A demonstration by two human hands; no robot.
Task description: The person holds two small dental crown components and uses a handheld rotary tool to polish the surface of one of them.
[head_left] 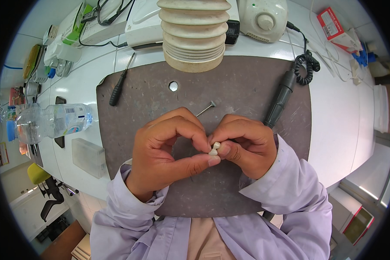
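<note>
Together, our left hand (149,158) and our right hand (258,151) are pinching a small whitish piece (215,148) between nearly closed thumbs and forefingers, and we are holding it above the brown mat (145,89).

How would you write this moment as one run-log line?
left grip: pinching small cream piece; right grip: pinching same piece; on brown mat: screwdriver, handpiece, metal bit
</note>
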